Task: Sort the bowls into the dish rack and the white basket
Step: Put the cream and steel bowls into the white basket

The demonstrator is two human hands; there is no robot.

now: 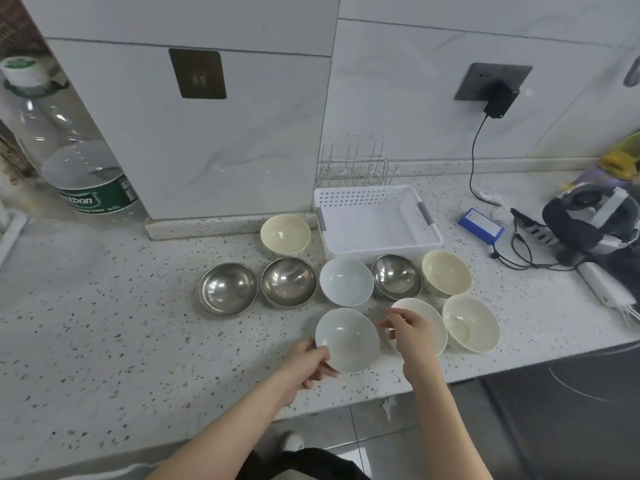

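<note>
Here, my left hand (306, 363) grips the white bowl (347, 339) in front of the basket (375, 220); my right hand (410, 332), fingers loosely spread, holds nothing beside it.

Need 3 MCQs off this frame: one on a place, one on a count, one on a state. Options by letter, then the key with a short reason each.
1. Where is the dish rack?
A. Behind the white basket, by the wall
B. Left of the water bottle
C. At the counter's front edge

2. How many steel bowls are on the counter?
A. One
B. Three
C. Five

3. What is the left hand doing?
A. Resting flat on the counter
B. Gripping a steel bowl
C. Holding the near white bowl by its rim

Key:
1 A: the wire rack stands just beyond the basket's far wall.
2 B: steel bowls at and.
3 C: its fingers curl round the bowl's left rim, while the right hand is over a cream bowl.
</note>
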